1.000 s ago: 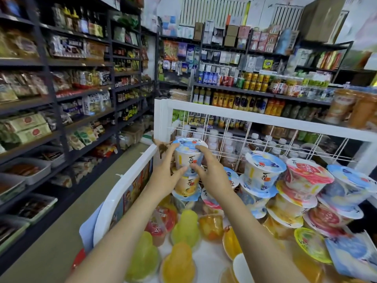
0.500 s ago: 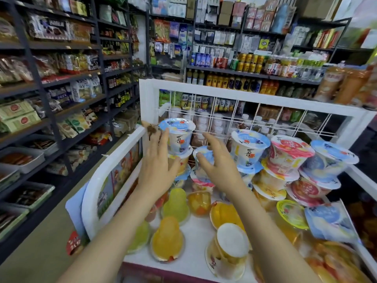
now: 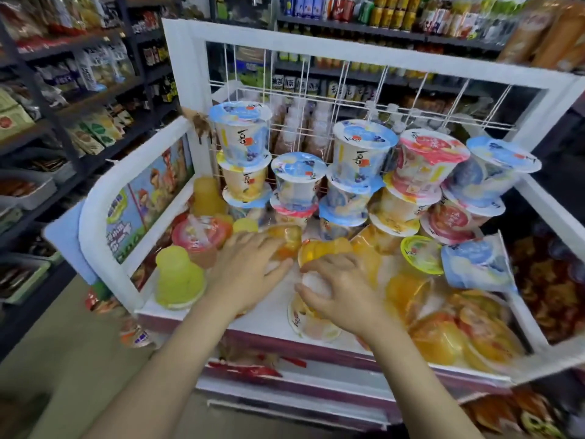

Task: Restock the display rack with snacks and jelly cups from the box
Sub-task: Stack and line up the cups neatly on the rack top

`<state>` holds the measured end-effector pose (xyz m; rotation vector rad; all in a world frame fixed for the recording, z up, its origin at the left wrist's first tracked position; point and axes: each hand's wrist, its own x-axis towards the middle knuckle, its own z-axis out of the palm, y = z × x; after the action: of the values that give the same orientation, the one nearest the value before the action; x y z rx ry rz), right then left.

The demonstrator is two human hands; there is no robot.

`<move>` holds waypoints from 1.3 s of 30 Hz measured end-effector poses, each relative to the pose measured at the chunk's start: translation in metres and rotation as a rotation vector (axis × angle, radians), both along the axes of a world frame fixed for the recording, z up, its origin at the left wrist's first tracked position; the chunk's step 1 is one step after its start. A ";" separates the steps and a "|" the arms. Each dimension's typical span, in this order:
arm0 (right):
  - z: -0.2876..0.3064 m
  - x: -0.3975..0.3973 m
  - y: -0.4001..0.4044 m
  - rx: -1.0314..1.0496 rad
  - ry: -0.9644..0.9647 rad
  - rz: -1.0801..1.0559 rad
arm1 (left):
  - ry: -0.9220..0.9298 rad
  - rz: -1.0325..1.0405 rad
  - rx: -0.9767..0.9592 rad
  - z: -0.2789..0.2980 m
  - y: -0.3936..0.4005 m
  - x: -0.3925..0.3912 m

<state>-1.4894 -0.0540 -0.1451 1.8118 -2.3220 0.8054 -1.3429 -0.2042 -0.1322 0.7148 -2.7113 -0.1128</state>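
Orange jelly cup (image 3: 286, 240) under left hand (image 3: 250, 270), fingers spread flat; right hand (image 3: 340, 289) beside it, gripping overturned white cup (image 3: 311, 308).

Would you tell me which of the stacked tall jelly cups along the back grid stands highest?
The blue-lidded cup topping the far-left stack, beside the rack's white corner post. Its lid sits above every other stack's top cup.

Bright, even shop light with soft, faint shadows. Motion blur smears the whole view, worst toward the edges. Wide-angle distortion bows the white display rack (image 3: 319, 36) and side shelves (image 3: 72, 99).
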 end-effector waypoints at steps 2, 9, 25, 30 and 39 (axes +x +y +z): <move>-0.004 0.004 0.007 0.035 0.058 -0.041 | -0.018 0.008 0.027 0.002 0.001 0.000; -0.009 0.009 0.011 0.054 0.059 -0.068 | 0.005 0.005 0.080 0.006 0.005 0.002; 0.070 -0.007 -0.008 -0.526 -0.490 -0.193 | 0.505 -0.098 0.704 0.039 0.029 -0.001; 0.087 0.006 -0.031 -0.652 -0.678 -0.121 | 0.677 -0.174 1.103 0.065 0.044 -0.024; 0.105 -0.013 -0.043 -0.444 -0.679 0.061 | 0.829 -0.157 0.848 0.102 0.004 -0.021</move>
<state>-1.5022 -0.0965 -0.0403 1.5689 -2.1276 2.0118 -1.3635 -0.2007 -0.0301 0.4750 -1.8281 -1.3203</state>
